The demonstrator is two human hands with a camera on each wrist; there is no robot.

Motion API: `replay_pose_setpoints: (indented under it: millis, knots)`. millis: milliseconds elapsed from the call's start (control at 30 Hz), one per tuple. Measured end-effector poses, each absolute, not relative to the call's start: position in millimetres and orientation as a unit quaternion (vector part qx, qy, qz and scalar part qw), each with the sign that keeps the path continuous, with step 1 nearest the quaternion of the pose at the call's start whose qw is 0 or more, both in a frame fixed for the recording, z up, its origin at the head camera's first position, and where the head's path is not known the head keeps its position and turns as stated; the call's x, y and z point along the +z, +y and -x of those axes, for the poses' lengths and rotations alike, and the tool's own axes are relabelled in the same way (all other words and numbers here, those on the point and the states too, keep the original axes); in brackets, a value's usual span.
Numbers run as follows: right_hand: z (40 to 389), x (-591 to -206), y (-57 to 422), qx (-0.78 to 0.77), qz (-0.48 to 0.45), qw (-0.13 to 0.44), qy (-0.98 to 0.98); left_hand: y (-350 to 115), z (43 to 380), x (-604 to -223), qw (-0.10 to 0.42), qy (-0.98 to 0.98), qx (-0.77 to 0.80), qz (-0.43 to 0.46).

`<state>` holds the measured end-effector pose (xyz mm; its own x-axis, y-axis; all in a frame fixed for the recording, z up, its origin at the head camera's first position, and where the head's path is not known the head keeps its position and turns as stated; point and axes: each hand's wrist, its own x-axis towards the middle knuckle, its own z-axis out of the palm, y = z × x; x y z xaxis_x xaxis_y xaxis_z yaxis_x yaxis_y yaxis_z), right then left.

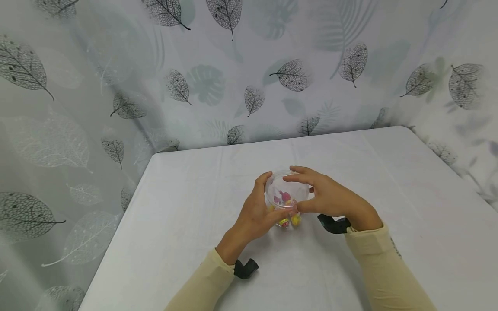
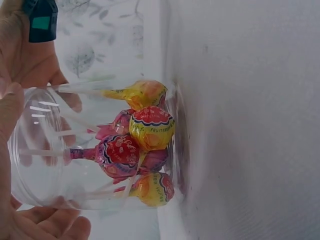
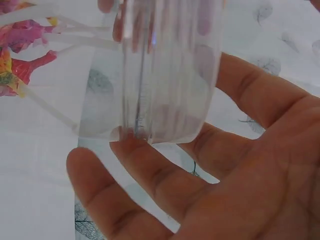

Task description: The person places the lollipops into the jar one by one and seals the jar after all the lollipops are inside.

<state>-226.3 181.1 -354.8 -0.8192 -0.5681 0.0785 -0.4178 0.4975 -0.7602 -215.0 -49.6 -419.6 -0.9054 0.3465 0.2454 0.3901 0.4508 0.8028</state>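
A clear round jar (image 2: 75, 192) stands on the white table with several lollipops (image 2: 152, 127) inside, wrapped in yellow, pink and red, heads down and sticks toward the mouth. My left hand (image 1: 256, 210) holds the jar at its upper side, thumb across the near side. Around the clear lid (image 3: 175, 95) on top, my right hand (image 1: 330, 194) curls its fingers and thumb from the right. In the right wrist view, its fingers (image 3: 155, 177) lie along the lid's rim. The left hand hides part of the jar in the head view.
A white cloth covers the table (image 1: 179, 207), whose far edge meets a leaf-patterned curtain (image 1: 218, 86). The same print hangs at the left and right sides. Each wrist wears a black camera mount (image 1: 246, 268) below a pale yellow sleeve (image 1: 212, 276).
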Motion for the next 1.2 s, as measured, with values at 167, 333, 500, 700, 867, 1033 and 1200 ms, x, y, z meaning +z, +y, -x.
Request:
replay_pose_setpoints:
  millis: [167, 333, 500, 700, 867, 1033, 1200]
  knots:
    - [226.7, -356.4, 180.6, -0.404, 0.291, 0.088, 0.863, -52.2, 216.7, -419.7, -0.002, -0.845, -0.485, 0.225]
    - [227.3, -358.2, 174.7, -0.380, 0.275, 0.069, 0.880, -53.3, 218.0, -420.2, -0.003, -0.848, -0.480, 0.227]
    - [227.5, -359.6, 166.8, -0.359, 0.271, 0.050, 0.892, -54.1, 219.3, -420.8, 0.006, -0.850, -0.474, 0.231]
    - [227.9, -362.1, 165.6, -0.357, 0.281, 0.034, 0.890, -54.0, 220.0, -420.9, 0.001, -0.849, -0.477, 0.226]
    - [228.1, -362.7, 167.1, -0.367, 0.283, 0.031, 0.885, -53.4, 220.1, -421.1, -0.005, -0.849, -0.480, 0.221]
    - [228.7, -362.9, 166.2, -0.364, 0.280, 0.035, 0.888, -54.3, 220.4, -422.2, -0.007, -0.851, -0.480, 0.215]
    - [229.5, -363.9, 165.0, -0.360, 0.272, 0.034, 0.892, -54.9, 220.1, -422.2, -0.004, -0.852, -0.475, 0.221]
